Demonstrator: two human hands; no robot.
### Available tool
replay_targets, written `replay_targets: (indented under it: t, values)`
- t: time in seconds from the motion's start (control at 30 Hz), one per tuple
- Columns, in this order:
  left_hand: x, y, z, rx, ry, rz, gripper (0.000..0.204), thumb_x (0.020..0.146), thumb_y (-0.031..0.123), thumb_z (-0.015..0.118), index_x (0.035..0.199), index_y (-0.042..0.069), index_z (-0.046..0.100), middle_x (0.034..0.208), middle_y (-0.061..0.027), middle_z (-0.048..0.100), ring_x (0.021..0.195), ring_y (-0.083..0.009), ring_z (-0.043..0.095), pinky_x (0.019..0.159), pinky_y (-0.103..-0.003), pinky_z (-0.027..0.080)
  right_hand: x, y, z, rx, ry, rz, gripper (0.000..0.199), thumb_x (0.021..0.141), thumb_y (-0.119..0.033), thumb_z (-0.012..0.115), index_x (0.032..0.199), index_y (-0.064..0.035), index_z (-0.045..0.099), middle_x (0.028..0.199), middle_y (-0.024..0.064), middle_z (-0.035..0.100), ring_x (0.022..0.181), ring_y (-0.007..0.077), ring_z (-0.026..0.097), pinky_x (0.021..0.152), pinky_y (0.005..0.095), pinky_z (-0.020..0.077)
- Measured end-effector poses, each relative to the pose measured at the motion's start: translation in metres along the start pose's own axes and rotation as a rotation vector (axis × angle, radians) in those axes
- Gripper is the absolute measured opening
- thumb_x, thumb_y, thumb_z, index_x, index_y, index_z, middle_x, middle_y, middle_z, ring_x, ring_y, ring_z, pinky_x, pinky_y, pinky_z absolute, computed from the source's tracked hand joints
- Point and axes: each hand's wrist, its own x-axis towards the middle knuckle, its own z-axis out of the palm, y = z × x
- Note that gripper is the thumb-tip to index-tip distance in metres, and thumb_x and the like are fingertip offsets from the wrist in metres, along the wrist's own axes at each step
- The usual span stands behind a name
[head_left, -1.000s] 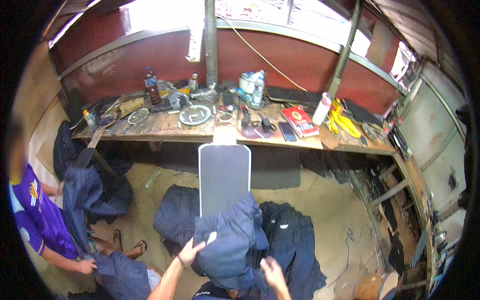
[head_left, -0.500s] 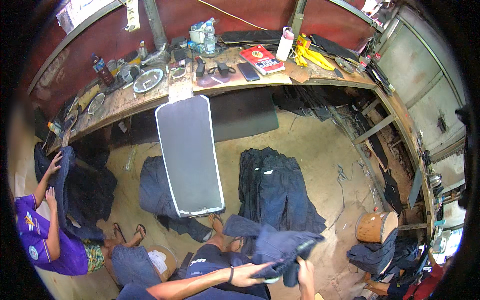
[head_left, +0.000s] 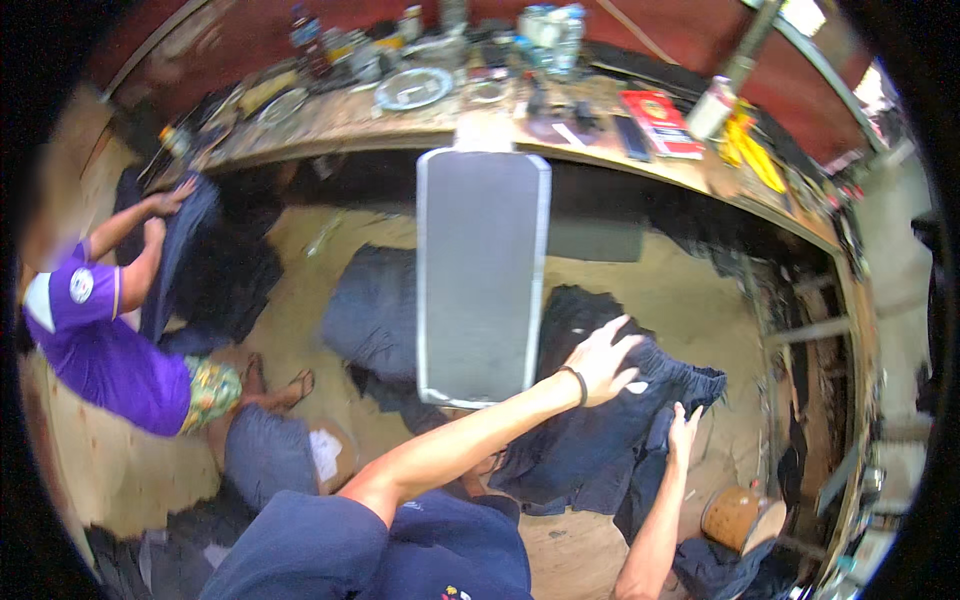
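A pair of dark navy trousers (head_left: 640,425) with a gathered elastic waistband lies over the pile of dark trousers (head_left: 565,330) on the floor, right of the board. My right hand (head_left: 684,432) pinches its dark cloth just below the right end of the waistband. Above the trousers, my left hand (head_left: 605,366) has its fingers spread and grips nothing; whether its palm touches the cloth I cannot tell. The long grey board (head_left: 482,280) with a white border juts from the bench toward me, left of my hands.
Along the back runs a cluttered wooden bench (head_left: 420,130) with a plate (head_left: 413,89), bottles and a phone (head_left: 631,138). A co-worker in purple (head_left: 120,350) handles dark cloth at left. More dark garments (head_left: 370,310) lie beside the board; a wooden drum-shaped stool (head_left: 742,518) stands lower right.
The trousers have gone from close by my body out onto the pile. My left hand has let go and spread its fingers; my right hand still grips. The whole view has shifted.
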Motion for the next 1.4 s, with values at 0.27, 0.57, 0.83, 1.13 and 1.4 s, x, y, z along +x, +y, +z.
replay_targets:
  t: [0.27,0.57,0.83,1.13,1.4]
  values:
    - [-0.141,-0.216,-0.157,-0.131,1.203,-0.434,0.03,0.102,0.026,0.07,0.122,0.003,0.07,0.14,-0.0248,0.062,0.129,-0.0422,0.062,0.111,-0.052,0.049,-0.11,0.1,0.123,-0.384,-0.435,-0.259,0.07,0.101,-0.054,0.07,0.136,0.0062,0.067,0.133,0.0341,0.07,0.128,0.0488,0.066,0.109,0.0519,0.0516]
    - [-0.106,-0.561,-0.149,0.658,0.141,-0.769,0.062,0.091,0.022,0.074,0.147,0.002,0.058,0.156,-0.0171,0.056,0.145,-0.0376,0.052,0.119,-0.055,0.043,-0.231,0.114,0.149,-0.551,-0.862,0.183,0.054,0.098,-0.039,0.07,0.136,-0.0005,0.068,0.14,0.0291,0.068,0.131,0.0443,0.065,0.11,0.0518,0.0513]
    - [-0.056,-0.609,-0.171,0.799,-0.276,-0.764,0.056,0.099,0.014,0.059,0.154,0.007,0.051,0.145,-0.0216,0.067,0.14,-0.0348,0.061,0.119,-0.055,0.044,-0.237,0.076,0.164,-0.573,-0.874,0.218,0.054,0.096,-0.036,0.072,0.139,-0.0025,0.066,0.143,0.029,0.066,0.136,0.0422,0.061,0.113,0.0527,0.0485]
    - [-0.263,-0.243,-0.077,0.105,-0.751,-0.336,0.026,0.095,0.017,0.058,0.113,0.011,0.076,0.095,-0.0176,0.078,0.085,-0.0385,0.078,0.071,-0.051,0.064,-0.277,-0.072,0.157,-0.459,-0.998,-0.447,0.053,0.098,-0.041,0.069,0.14,-0.0081,0.067,0.135,0.0293,0.069,0.129,0.0429,0.066,0.109,0.0559,0.0518]
    - [-0.259,-0.104,-0.11,0.017,-0.66,-0.015,0.033,0.103,0.033,0.066,0.133,0.02,0.06,0.099,-0.0114,0.068,0.081,-0.0328,0.076,0.062,-0.048,0.063,-0.235,-0.179,0.106,-0.934,-1.358,-0.466,0.076,0.089,-0.067,0.072,0.143,-0.013,0.065,0.108,0.026,0.08,0.11,0.0438,0.077,0.095,0.0555,0.0608]
